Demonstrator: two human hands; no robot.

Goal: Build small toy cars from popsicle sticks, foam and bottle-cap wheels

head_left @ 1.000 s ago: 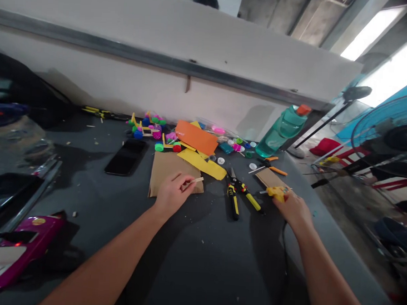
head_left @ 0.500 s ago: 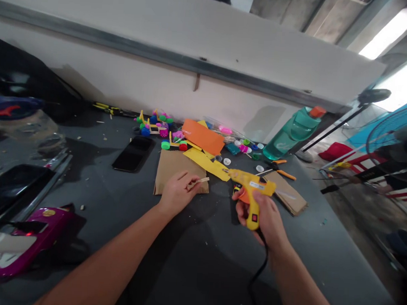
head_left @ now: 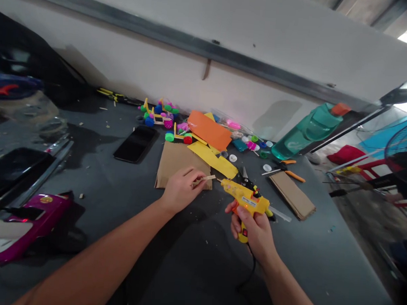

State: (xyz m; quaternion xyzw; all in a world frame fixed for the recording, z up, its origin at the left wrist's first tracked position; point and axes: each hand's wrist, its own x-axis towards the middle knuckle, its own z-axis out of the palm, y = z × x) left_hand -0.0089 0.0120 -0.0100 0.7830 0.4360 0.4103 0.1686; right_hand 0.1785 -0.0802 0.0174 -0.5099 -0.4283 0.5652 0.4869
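Observation:
My right hand [head_left: 254, 225] is wrapped round the handle of a yellow glue gun [head_left: 244, 194], fingers at its orange trigger. The gun's nozzle points left, close to the end of a small wooden stick [head_left: 208, 177]; whether they touch I cannot tell. My left hand [head_left: 183, 190] pinches that stick above the near edge of a brown cardboard sheet [head_left: 170, 162]. Yellow strips [head_left: 213, 158] lie on and beside the cardboard. Behind the gun are dark pliers or cutters [head_left: 245, 174], partly hidden.
A black phone [head_left: 136, 143] lies left of the cardboard. Colourful small wheeled models [head_left: 161, 116] and an orange sheet [head_left: 209, 129] lie near the wall. A green bottle [head_left: 305, 133] and folded cardboard [head_left: 292, 193] are at right. A purple power strip [head_left: 25, 227] is at left.
The glue gun has come left and tilted, bringing its nozzle near the wooden stick's end. My left hand keeps its pinch on the stick. The camera view has shifted slightly.

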